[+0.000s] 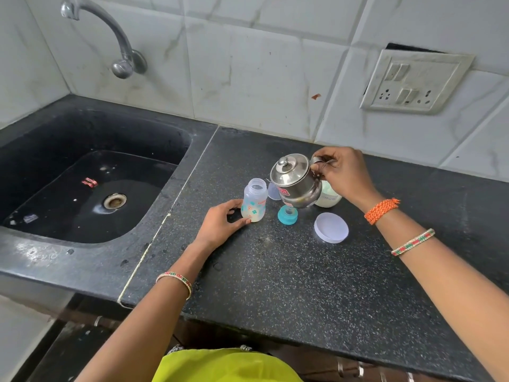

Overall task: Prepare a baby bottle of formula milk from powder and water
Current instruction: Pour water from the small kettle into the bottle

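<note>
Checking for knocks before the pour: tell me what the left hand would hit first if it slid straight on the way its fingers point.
The left hand already grips the bottle. Beyond it, probably the clear cap, though depth is unclear.

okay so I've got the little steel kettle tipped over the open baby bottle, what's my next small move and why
Probably tip the steel kettle slightly further so water runs into the baby bottle. Your right hand already holds its handle, tilted toward the bottle's open mouth, and your left hand steadies the bottle on the counter. Only a pale layer sits at its bottom, and the teal teat ring is still off.
</note>
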Demonstrator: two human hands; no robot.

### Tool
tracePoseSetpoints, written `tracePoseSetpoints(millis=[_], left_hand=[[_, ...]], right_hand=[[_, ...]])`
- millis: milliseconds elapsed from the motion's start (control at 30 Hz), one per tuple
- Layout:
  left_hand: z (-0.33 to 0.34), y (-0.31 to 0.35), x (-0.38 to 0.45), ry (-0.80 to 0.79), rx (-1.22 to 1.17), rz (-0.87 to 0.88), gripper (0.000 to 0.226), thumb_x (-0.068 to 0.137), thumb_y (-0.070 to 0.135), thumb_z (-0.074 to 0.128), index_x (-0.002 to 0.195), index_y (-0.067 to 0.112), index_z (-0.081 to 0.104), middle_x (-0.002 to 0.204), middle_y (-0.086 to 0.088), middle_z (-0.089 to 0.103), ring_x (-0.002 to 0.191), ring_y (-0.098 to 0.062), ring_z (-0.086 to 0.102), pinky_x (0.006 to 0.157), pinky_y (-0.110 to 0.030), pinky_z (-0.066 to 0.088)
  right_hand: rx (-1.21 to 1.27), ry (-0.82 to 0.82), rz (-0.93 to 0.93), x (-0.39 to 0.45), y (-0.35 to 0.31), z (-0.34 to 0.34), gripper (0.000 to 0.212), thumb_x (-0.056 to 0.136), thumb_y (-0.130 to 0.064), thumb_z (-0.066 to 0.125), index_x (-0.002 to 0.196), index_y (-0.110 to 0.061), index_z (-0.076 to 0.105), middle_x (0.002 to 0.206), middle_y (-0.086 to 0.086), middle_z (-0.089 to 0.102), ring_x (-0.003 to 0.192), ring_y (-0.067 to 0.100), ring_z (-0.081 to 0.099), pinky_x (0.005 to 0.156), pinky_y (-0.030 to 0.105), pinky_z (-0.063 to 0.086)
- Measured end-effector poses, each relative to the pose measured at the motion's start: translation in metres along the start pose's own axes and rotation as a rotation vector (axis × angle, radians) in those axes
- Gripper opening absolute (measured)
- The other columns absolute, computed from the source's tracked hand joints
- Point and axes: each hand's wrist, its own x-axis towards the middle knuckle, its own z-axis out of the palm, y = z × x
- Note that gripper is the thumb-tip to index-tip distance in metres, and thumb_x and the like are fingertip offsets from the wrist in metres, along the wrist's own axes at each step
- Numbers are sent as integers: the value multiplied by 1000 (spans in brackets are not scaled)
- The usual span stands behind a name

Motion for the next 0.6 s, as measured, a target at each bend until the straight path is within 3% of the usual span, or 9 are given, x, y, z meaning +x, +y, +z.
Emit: tracePoseSetpoints(millis=[600], left_hand=[[2, -6, 2, -3, -8, 5, 53, 79, 27, 75, 129, 20, 56, 126, 4, 64, 112, -6, 57, 99, -21, 44]], right_hand=[[-17, -77, -16, 11, -7, 5, 10, 79, -1, 71, 87, -8, 72, 78, 2, 69, 79, 22, 69, 78, 45, 58]])
